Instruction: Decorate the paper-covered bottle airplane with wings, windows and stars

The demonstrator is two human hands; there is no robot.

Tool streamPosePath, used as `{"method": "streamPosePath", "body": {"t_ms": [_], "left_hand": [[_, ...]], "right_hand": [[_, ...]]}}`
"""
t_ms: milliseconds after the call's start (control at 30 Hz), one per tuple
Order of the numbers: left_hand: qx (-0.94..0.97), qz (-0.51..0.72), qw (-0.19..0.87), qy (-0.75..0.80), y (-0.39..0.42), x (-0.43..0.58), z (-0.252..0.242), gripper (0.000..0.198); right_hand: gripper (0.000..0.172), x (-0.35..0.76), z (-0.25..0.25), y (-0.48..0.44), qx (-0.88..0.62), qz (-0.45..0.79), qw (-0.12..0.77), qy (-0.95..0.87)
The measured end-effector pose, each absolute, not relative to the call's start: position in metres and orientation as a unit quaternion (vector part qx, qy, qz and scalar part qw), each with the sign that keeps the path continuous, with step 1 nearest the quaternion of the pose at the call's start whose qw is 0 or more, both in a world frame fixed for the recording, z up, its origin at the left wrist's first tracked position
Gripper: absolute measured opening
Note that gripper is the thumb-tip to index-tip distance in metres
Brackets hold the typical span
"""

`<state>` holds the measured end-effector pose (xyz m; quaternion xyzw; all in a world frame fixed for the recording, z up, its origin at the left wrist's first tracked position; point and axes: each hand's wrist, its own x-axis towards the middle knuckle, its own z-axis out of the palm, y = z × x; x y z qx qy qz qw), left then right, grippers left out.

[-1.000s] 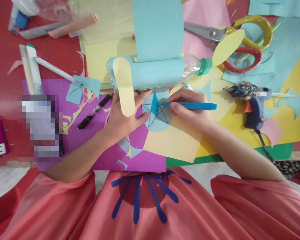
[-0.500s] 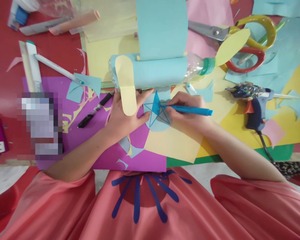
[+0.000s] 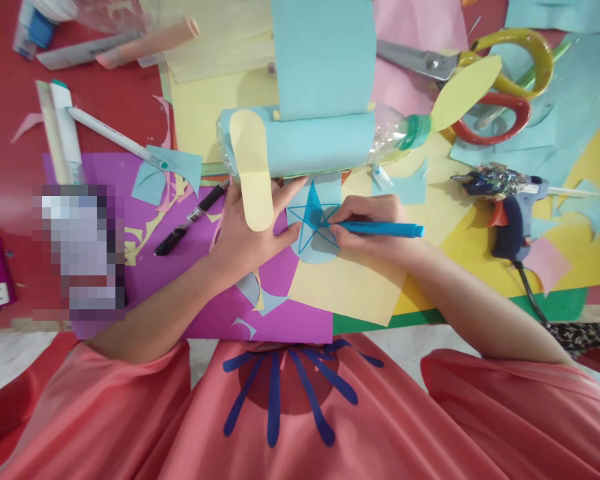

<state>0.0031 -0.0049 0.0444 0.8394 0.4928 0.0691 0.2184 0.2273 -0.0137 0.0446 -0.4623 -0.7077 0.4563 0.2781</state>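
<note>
Head view: your right hand [image 3: 373, 207] keeps its grip pinched on the blue marker [image 3: 390, 229], whose tip sits lower on the drawn star [image 3: 311, 217] than one second ago. Your left hand [image 3: 237, 241], grip spread, remains beside the pale-blue paper [image 3: 318, 255], which lies just before the blue-wrapped bottle [image 3: 320, 143].

Left hand [image 3: 239, 245] lies splayed (right hand [image 3: 380, 246] pinching).
</note>
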Motion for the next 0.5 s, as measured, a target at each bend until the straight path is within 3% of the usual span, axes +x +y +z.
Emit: {"method": "streamPosePath", "body": {"t_ms": [500], "left_hand": [[0.832, 0.061, 0.227, 0.502, -0.0052, 0.0046, 0.0487, 0.055]], "right_hand": [[0.014, 0.2288, 0.0376, -0.0124, -0.500, 0.454, 0.308, -0.670]]}}
